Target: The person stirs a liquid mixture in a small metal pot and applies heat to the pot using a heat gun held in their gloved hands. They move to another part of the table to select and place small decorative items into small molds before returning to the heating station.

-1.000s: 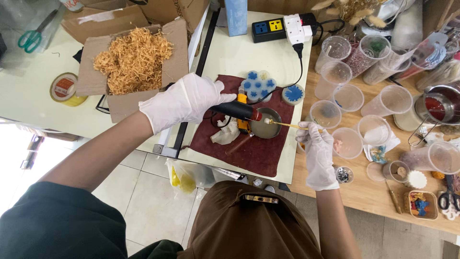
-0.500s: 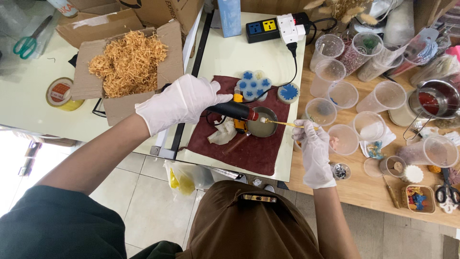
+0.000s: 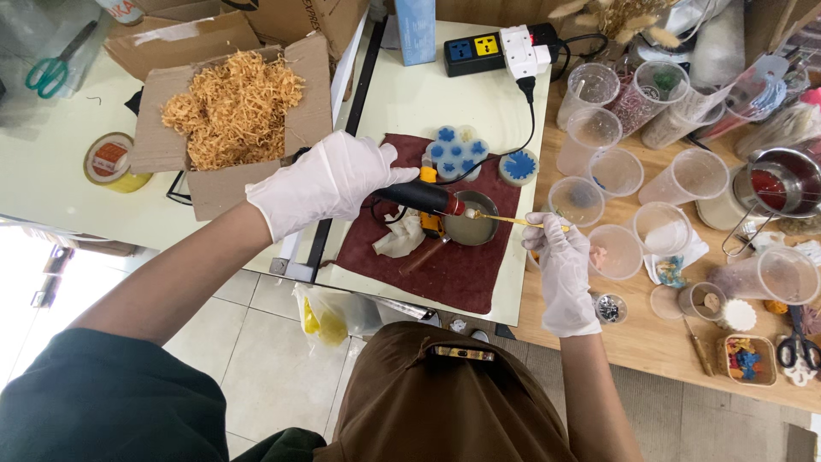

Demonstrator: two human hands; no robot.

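Head cam looking straight down here: left hand (image 3: 329,181) in a white glove is wrapped tight around the handle of a black heat gun (image 3: 421,198), nozzle pointing at a small round metal tin (image 3: 473,219) just past its tip. Right hand (image 3: 561,257), also gloved, is pinched on a thin wooden stick (image 3: 513,221) whose far end sits over the tin. The tin rests on a dark red cloth (image 3: 449,274) between the two hands. A crumpled white tissue (image 3: 400,239) lies right under the gun. Beyond the gun there's a blue flower-shaped mould (image 3: 457,152). Clear plastic cups (image 3: 616,174) crowd the wooden table beyond the right hand. A cardboard box of straw-coloured shreds (image 3: 233,104) sits beyond the left hand.
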